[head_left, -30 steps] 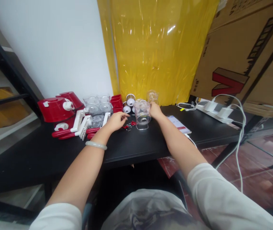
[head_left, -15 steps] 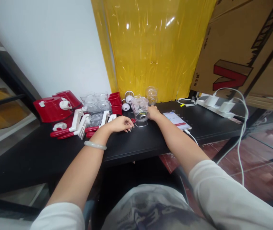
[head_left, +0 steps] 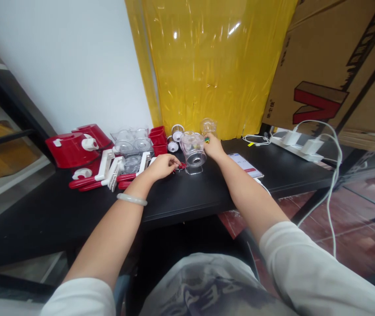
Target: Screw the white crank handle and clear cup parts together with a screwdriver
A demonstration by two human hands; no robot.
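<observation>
My left hand (head_left: 165,166) reaches over the table with its fingertips pinched together at a small red part (head_left: 182,166); its exact kind is too small to make out. Beside that part stands a clear plastic jar-like container (head_left: 193,147), with a transparent rim or tab at its front. To the right of the container, my right hand (head_left: 214,147) is closed around a small green and yellow piece (head_left: 207,140), mostly hidden by the fingers. Just behind this hand is a second clear container (head_left: 208,126).
Red housings (head_left: 72,150), red-and-white handles (head_left: 106,171), clear parts (head_left: 131,141) and red boxes (head_left: 158,140) crowd the left. White-capped cylinders (head_left: 177,133) stand behind the container. On the right lie a phone (head_left: 244,166) and a power strip (head_left: 295,149) with loose cables.
My right hand has moved slightly up and away from the clear container, and a green and yellow piece now shows in it. My left hand has shifted up to the small red part.
</observation>
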